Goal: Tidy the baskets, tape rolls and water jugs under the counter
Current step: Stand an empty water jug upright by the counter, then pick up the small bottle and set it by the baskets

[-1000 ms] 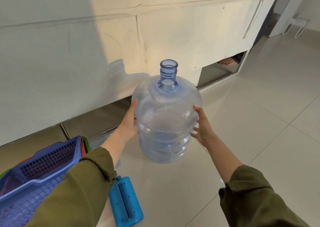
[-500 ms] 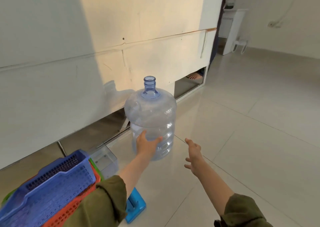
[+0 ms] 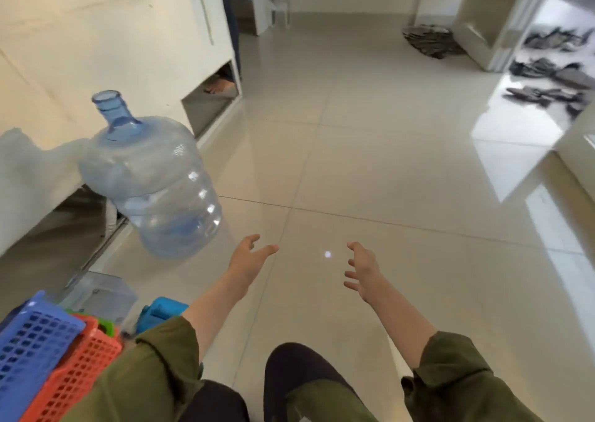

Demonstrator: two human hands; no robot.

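So the water jug [image 3: 151, 176] is sitting on the floor [image 3: 386, 164] right at the foot of the worktop [image 3: 112, 51] front, by the low open gap under it. It's neck up, no cap on, clear with a blue tint and looks empty. It reads as leaning in the shot, but I honestly can't tell if that's the jug or just the wide lens. Both hands are off it and holding nothing. The left hand [image 3: 248, 259] floats over the tiles just past the jug's base on the side away from the worktop, near it but not touching, fingers loosely spread. The right hand [image 3: 362, 268] is further out over bare floor, well apart from the jug, fingers splayed and a bit curled. There's a clear gap between the two hands. Down in the near corner by the left sleeve [image 3: 145, 367] there's a nested stack: blue basket [image 3: 29, 338] in a red basket [image 3: 80, 367] with a green rim [image 3: 108, 326] peeking out. A clear box [image 3: 99, 292] and a blue plastic thing [image 3: 161, 312] sit just beside them.
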